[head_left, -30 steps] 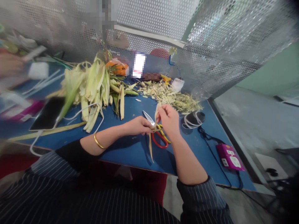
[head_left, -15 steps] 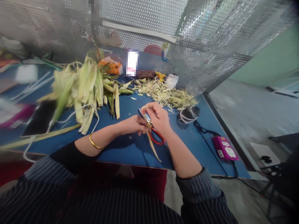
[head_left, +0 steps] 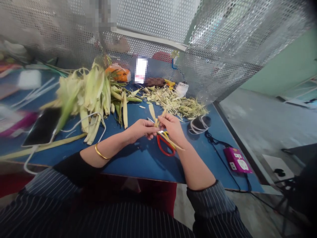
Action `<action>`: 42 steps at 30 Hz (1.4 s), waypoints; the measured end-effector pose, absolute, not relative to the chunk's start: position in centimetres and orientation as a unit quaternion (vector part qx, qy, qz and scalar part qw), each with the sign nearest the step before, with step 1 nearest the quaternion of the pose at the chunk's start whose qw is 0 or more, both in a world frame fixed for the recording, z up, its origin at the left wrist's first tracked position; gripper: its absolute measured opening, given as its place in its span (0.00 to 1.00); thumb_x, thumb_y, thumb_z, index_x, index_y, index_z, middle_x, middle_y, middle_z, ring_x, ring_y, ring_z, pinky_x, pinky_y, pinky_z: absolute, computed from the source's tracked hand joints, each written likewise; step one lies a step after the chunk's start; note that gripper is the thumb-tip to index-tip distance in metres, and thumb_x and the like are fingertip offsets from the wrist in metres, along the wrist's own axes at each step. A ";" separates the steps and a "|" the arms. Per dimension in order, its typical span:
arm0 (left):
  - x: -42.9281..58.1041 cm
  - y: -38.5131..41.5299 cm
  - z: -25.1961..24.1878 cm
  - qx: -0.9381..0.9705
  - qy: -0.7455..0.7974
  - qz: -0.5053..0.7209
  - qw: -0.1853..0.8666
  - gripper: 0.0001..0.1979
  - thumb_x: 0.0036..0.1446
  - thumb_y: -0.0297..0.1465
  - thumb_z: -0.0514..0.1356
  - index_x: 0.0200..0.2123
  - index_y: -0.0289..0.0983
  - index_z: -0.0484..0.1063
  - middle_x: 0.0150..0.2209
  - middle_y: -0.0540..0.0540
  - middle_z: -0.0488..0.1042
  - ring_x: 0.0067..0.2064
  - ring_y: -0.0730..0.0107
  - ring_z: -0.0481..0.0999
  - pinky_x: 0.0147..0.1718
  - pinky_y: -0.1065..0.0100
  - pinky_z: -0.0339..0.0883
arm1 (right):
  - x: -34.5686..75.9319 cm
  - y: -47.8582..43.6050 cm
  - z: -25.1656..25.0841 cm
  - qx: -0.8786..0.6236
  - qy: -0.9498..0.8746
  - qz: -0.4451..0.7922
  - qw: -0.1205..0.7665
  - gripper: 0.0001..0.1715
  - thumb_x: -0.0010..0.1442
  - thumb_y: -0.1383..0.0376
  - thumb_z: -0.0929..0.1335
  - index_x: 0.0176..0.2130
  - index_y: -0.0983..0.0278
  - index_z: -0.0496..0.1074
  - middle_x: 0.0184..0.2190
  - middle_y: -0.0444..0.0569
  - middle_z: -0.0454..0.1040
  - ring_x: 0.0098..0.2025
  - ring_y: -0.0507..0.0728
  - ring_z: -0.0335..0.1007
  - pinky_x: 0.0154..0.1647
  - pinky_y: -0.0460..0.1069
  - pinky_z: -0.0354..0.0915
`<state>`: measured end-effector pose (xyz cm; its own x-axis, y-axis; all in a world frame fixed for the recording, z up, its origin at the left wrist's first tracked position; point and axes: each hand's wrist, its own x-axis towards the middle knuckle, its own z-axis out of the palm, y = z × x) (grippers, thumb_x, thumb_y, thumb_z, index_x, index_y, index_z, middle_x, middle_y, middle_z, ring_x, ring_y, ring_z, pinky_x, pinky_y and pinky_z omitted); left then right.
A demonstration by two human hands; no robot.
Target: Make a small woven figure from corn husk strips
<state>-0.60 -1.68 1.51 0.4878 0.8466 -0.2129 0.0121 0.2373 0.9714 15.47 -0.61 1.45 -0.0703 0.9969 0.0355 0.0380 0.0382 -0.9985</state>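
Above the table's front middle, my hands meet around a pale corn husk strip (head_left: 153, 112). My left hand (head_left: 142, 129) pinches it from the left, fingers closed. From the right, my right hand (head_left: 172, 125) grips the husk with thumb and forefinger. Split ends stick up above the fingers, and a thin tail crosses below my right hand toward the wrist. Red-handled scissors (head_left: 166, 152) lie just under the hands; their blades are mostly hidden by the fingers. A large bunch of corn husks (head_left: 95, 89) is heaped to the left.
Husk scraps (head_left: 170, 99) are piled at the back, before a perforated screen (head_left: 153, 16). On the right are a dark spool wound with white cord (head_left: 200, 124) and a purple power box (head_left: 237, 160) with black cables. A phone (head_left: 43, 127) with a white cable lies left.
The husk strip has turned: its ends now point up between my hands, and its tail swings right. My right hand has shifted slightly down, away from the scissor blades.
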 end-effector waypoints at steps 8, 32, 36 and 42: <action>-1.3 -0.6 1.9 0.439 0.419 0.445 0.658 0.10 0.50 0.33 0.66 0.33 0.32 0.77 0.26 0.46 0.75 0.20 0.82 0.68 0.12 0.76 0.43 | 14.8 -0.7 1.0 -0.481 -0.482 0.537 0.499 0.11 0.48 0.59 0.72 0.30 0.63 0.73 0.23 0.41 0.73 0.20 0.47 0.63 0.22 0.44 0.59; -2.4 0.2 3.3 0.365 0.437 0.490 0.660 0.11 0.50 0.33 0.66 0.35 0.32 0.76 0.30 0.44 0.78 0.28 0.76 0.76 0.15 0.75 0.44 | 12.1 -4.8 1.6 -0.320 -0.758 0.528 0.212 0.15 0.58 0.57 0.68 0.25 0.64 0.75 0.24 0.44 0.74 0.27 0.51 0.70 0.32 0.46 0.65; -2.4 0.1 3.4 0.374 0.430 0.471 0.673 0.11 0.50 0.32 0.66 0.36 0.31 0.76 0.31 0.43 0.78 0.29 0.76 0.75 0.15 0.75 0.43 | 12.3 -4.3 1.3 -0.385 -0.753 0.484 0.225 0.17 0.59 0.57 0.67 0.24 0.64 0.74 0.23 0.45 0.74 0.28 0.52 0.70 0.34 0.47 0.65; -2.1 -0.4 2.8 0.441 0.410 0.421 0.679 0.11 0.51 0.33 0.65 0.37 0.31 0.77 0.31 0.42 0.77 0.26 0.78 0.73 0.14 0.75 0.42 | 13.4 -2.7 1.8 -0.460 -0.527 0.476 0.533 0.12 0.55 0.57 0.70 0.35 0.62 0.70 0.23 0.40 0.73 0.22 0.49 0.67 0.28 0.45 0.64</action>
